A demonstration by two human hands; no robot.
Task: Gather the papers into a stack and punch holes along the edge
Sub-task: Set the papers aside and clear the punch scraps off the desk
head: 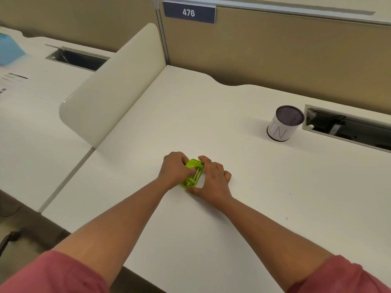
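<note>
At the far left we note a blue object (9, 50), blurred, and printed sheets (12, 80) lying on the neighbouring desk (31, 127), with an open cable tray (77, 58) set into that desk behind them. A cream divider panel (110, 85) stands between that desk and the white desk (275, 197) in front of the person. Above it, on the partition wall (275, 49), we read a blue plate marked 476 (189, 12). At the middle of the white desk we find the lime-green hole punch (193, 174) resting on the surface. The left hand (174, 169) grips its left side with fingers curled over the top; the right hand (212, 179) holds its right side, thumb at the near end and a finger at the far end, remaining fingers curled on the desk. Both forearms are bare, with red sleeves (55, 275) at the lower edge. Further right stands a mesh pen cup (284, 123) wrapped in paper lettered "IN", just beside a second open cable tray (349, 127).
</note>
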